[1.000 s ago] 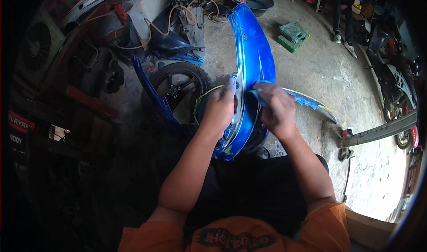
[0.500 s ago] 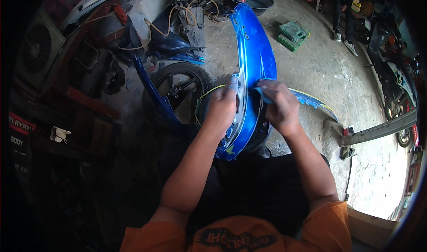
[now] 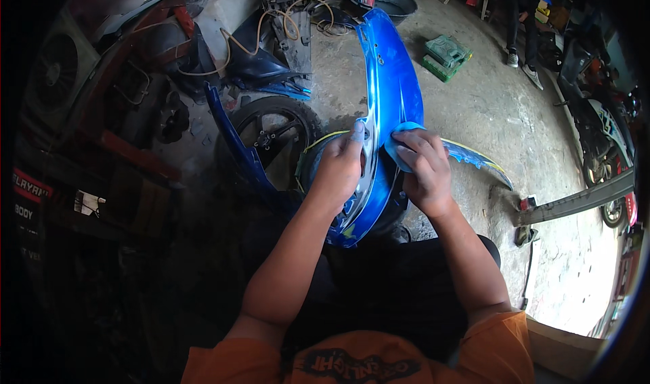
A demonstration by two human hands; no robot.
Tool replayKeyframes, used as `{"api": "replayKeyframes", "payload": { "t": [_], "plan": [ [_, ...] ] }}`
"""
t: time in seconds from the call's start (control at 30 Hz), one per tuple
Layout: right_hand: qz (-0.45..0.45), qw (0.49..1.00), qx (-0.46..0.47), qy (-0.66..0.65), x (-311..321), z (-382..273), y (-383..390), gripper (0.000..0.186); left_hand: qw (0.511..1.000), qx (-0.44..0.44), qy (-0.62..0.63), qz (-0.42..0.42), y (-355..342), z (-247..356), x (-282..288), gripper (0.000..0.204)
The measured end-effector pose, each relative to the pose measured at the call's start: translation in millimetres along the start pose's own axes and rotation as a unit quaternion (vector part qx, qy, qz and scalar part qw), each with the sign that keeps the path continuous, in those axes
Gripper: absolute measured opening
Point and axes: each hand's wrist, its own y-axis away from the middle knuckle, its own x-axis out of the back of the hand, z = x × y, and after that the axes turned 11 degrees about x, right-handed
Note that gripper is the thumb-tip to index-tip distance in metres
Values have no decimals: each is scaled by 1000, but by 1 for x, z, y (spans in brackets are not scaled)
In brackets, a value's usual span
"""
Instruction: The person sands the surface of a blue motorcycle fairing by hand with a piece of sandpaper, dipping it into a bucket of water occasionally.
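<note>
A long, curved blue motorcycle fairing panel [image 3: 395, 72] stands tilted in front of me above my lap, its top end pointing away. My left hand [image 3: 340, 171] is closed on its left edge near the middle, thumb upward along the silvery rim. In my right hand [image 3: 428, 171] is a thin light blue pad [image 3: 397, 152], pinched by bent fingers and laid against the panel's right side. What lies beneath the pad is hidden. Behind the panel, a second blue panel with a yellow edge [image 3: 477, 158] sticks out to the right.
A wheel with a black tyre [image 3: 305, 116] lies left of the panel, beside a dark blue strip-like panel [image 3: 227, 128]. Further off are a green tool case [image 3: 447, 53], a black basin [image 3: 401, 3] and a tan hose [image 3: 288, 26]. Another person's legs [image 3: 520, 35] and a motorcycle [image 3: 599, 123] are at right.
My right hand has shifted slightly and its fingers lie flatter, so more of the light blue pad shows. The panel has dipped a little toward me, with my left hand still gripping it.
</note>
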Motion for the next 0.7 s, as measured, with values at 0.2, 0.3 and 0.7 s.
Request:
{"api": "replayKeyframes", "payload": {
  "t": [0.2,0.3,0.7],
  "plan": [
    [-17,1000,-15,14,-7,1,5,35,1000,6,5,8,-1,2,1,58],
    [-1,1000,-5,17,-8,3,6,33,1000,-5,6,-5,-4,-1,3,50],
    [7,1000,6,19,-3,4,3,29,1000,1,-8,12,-1,2,-2,58]
  ]
}}
